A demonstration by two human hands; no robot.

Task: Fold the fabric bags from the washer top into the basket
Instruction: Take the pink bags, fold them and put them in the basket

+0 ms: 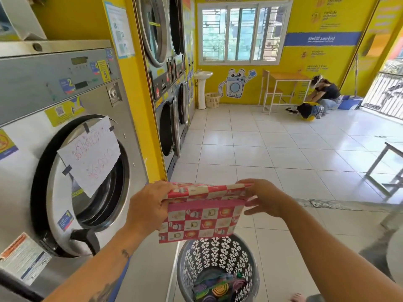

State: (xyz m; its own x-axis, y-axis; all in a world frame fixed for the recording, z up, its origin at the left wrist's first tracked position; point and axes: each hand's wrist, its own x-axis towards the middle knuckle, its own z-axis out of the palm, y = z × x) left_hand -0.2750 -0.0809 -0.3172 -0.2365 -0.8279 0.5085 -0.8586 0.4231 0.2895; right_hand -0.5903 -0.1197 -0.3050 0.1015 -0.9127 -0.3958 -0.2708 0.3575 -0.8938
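A red-and-white checked fabric bag [199, 216] hangs in the air, its top part folded over toward me. My left hand [148, 203] grips its upper left corner. My right hand [262, 198] pinches the upper right corner, with its lower fingers spread. Directly below stands a grey perforated laundry basket [189, 258], and colourful folded fabric [218, 289] lies at its bottom. The washer top [54, 45] shows at upper left, and I see no bags on the visible part.
A large front-load washer [65, 171] with a taped paper note stands close on my left, and stacked machines [170, 94] line the wall beyond. A person crouches over laundry [325, 94] at the far right by a table. A metal bench [386, 166] stands on the right.
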